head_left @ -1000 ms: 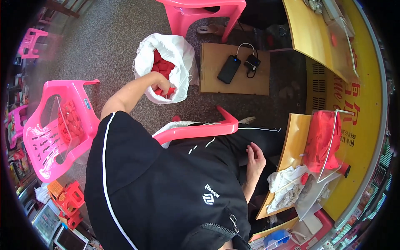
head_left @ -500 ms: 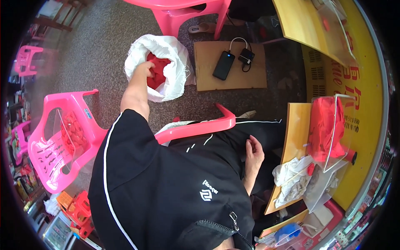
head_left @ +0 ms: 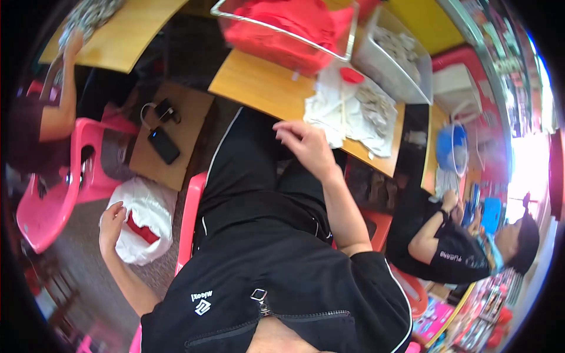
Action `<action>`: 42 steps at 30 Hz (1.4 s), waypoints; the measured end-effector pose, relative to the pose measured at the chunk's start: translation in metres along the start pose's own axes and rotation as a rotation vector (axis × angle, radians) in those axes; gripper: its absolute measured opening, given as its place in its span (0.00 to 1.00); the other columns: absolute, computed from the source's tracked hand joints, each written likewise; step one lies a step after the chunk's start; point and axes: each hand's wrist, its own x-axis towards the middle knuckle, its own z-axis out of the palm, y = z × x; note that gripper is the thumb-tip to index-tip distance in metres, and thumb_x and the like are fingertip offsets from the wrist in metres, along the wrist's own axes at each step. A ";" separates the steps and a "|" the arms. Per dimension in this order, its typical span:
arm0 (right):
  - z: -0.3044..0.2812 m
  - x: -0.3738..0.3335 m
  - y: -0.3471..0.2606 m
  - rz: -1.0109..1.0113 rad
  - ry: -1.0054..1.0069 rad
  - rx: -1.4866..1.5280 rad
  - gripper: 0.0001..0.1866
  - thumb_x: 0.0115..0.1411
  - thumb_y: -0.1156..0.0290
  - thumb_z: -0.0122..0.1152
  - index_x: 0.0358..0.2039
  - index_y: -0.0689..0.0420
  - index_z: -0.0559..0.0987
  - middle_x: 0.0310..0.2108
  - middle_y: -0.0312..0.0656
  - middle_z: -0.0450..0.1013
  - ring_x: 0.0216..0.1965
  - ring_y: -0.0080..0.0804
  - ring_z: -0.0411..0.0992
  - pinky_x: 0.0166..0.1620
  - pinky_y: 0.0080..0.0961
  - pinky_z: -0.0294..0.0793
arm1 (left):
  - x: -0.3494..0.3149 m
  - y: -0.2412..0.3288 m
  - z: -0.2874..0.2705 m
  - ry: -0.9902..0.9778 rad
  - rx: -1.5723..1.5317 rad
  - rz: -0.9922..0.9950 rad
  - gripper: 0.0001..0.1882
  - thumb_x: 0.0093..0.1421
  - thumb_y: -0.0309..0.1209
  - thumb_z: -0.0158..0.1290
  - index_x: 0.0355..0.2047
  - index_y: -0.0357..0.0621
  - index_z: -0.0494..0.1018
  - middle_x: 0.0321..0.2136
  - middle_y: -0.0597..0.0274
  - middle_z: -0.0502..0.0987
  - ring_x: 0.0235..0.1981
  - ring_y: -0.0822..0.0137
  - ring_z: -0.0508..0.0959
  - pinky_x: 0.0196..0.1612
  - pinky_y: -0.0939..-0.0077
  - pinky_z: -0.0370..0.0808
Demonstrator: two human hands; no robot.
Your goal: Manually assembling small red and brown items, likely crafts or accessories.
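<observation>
My left hand (head_left: 111, 226) is over the rim of a white woven sack (head_left: 160, 203) on the floor at my left. Its fingers are loosely bent and apart, and nothing shows in them. Red cloth (head_left: 141, 231) lies inside the sack. In front of me, above my lap at the near edge of a wooden table (head_left: 259, 82), my right hand (head_left: 309, 150) hangs with loosely bent fingers and holds nothing I can see. Close to it on the table lie a white cloth (head_left: 326, 112) and a pile of light, crumpled pieces (head_left: 375, 109).
A clear bin of red cloth (head_left: 282, 32) and a clear bin of pale pieces (head_left: 394, 53) stand on the table. Cardboard (head_left: 191, 115) bears a black power bank (head_left: 163, 145). A pink chair (head_left: 85, 141) is at left. Co-workers sit at far left and right (head_left: 453, 241).
The view has turned toward the table. My left hand has come up out of the sack's red cloth. My right hand has risen from my lap toward the table edge.
</observation>
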 end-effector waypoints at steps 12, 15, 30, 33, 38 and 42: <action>-0.151 0.113 0.135 0.005 0.434 -1.085 0.11 0.50 0.70 0.58 0.35 0.52 0.81 0.37 0.40 0.74 0.43 0.39 0.70 0.46 0.35 0.70 | 0.002 0.288 0.038 -0.388 0.349 0.691 0.24 0.58 0.34 0.52 0.54 0.38 0.66 0.50 0.47 0.72 0.50 0.50 0.72 0.53 0.65 0.68; -0.155 0.121 0.157 0.018 0.373 -1.243 0.10 0.49 0.70 0.57 0.33 0.51 0.81 0.35 0.39 0.73 0.44 0.38 0.69 0.46 0.36 0.69 | 0.008 0.318 0.062 -0.416 0.397 0.901 0.24 0.59 0.35 0.52 0.53 0.37 0.67 0.49 0.46 0.72 0.50 0.49 0.72 0.53 0.64 0.68; -0.073 -0.007 0.015 0.138 0.109 0.686 0.08 0.56 0.78 0.60 0.36 0.66 0.79 0.32 0.37 0.77 0.34 0.18 0.73 0.41 0.16 0.71 | 0.011 0.416 0.201 -0.714 -1.231 0.539 0.13 0.62 0.31 0.53 0.42 0.33 0.75 0.33 0.62 0.78 0.36 0.76 0.76 0.41 0.83 0.73; -0.056 -0.020 0.003 0.133 0.104 0.700 0.09 0.54 0.79 0.61 0.37 0.65 0.78 0.33 0.35 0.76 0.32 0.16 0.71 0.39 0.15 0.71 | 0.008 0.402 0.207 -0.659 -1.148 0.551 0.12 0.62 0.32 0.54 0.40 0.34 0.76 0.31 0.63 0.78 0.33 0.78 0.76 0.39 0.84 0.73; -0.041 -0.028 -0.014 -0.180 0.335 0.113 0.17 0.47 0.83 0.62 0.40 0.60 0.78 0.30 0.35 0.74 0.26 0.20 0.67 0.34 0.18 0.70 | 0.006 0.385 0.213 -0.624 -1.209 0.482 0.10 0.62 0.30 0.53 0.39 0.36 0.75 0.32 0.63 0.78 0.31 0.78 0.77 0.36 0.85 0.74; -0.034 -0.030 -0.016 -0.260 0.381 -0.067 0.16 0.44 0.85 0.62 0.36 0.59 0.79 0.28 0.39 0.73 0.25 0.25 0.69 0.31 0.20 0.71 | 0.005 0.379 0.213 -0.589 -1.230 0.453 0.10 0.60 0.30 0.55 0.36 0.34 0.77 0.30 0.63 0.79 0.29 0.78 0.76 0.36 0.84 0.74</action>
